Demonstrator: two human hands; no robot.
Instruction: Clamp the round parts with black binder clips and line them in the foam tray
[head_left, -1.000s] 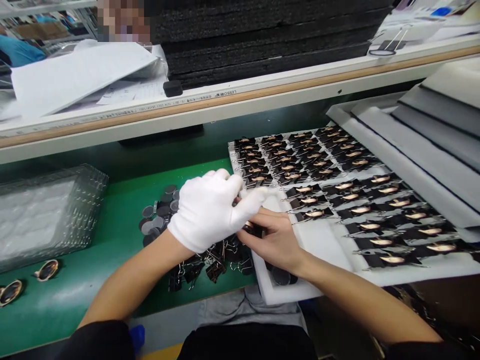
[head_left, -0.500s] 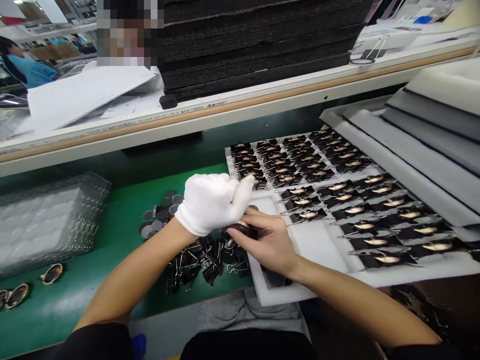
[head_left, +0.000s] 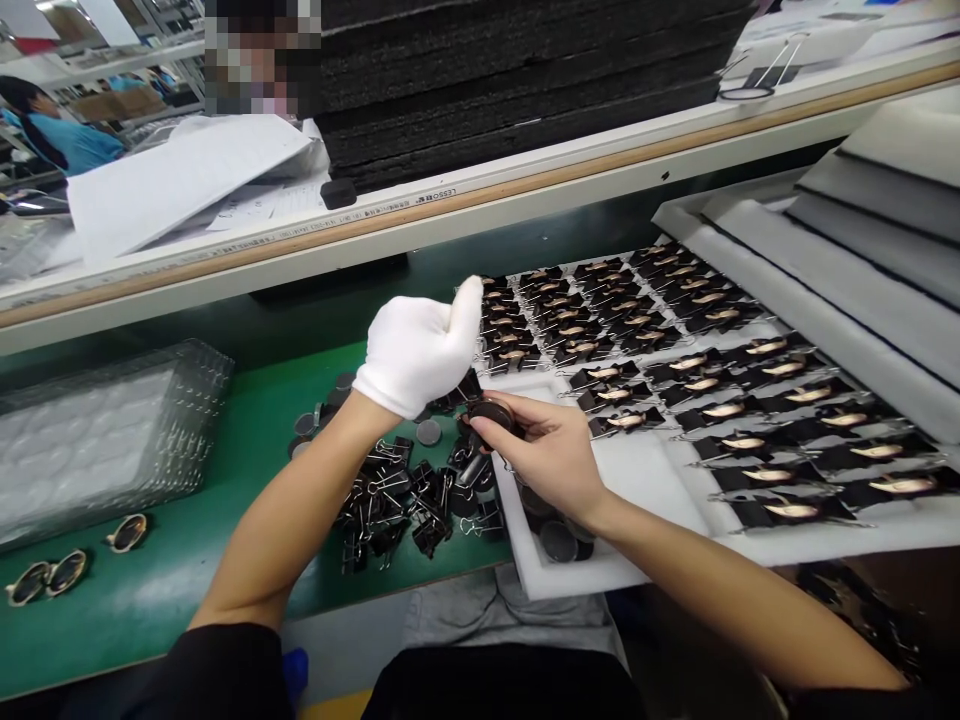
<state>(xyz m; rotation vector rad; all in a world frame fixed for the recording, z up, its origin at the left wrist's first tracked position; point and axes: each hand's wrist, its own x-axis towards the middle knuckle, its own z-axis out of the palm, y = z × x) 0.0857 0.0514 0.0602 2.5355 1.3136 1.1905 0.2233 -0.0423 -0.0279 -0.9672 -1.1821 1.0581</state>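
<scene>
Clamping right hand [head_left: 544,450] on dark disc [head_left: 492,412]; curling gloved left hand [head_left: 420,350] near clips [head_left: 388,485], cannot tell whether gripping anything.

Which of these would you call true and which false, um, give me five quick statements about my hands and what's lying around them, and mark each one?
1. The left hand is gloved in white. True.
2. The right hand is gloved too. False: it is bare.
3. The right hand holds a dark round piece. True.
4. Binder clips lie heaped on the green table. True.
5. The stacked clear plastic trays are to the right of both hands. False: they are to the left of both.
</scene>
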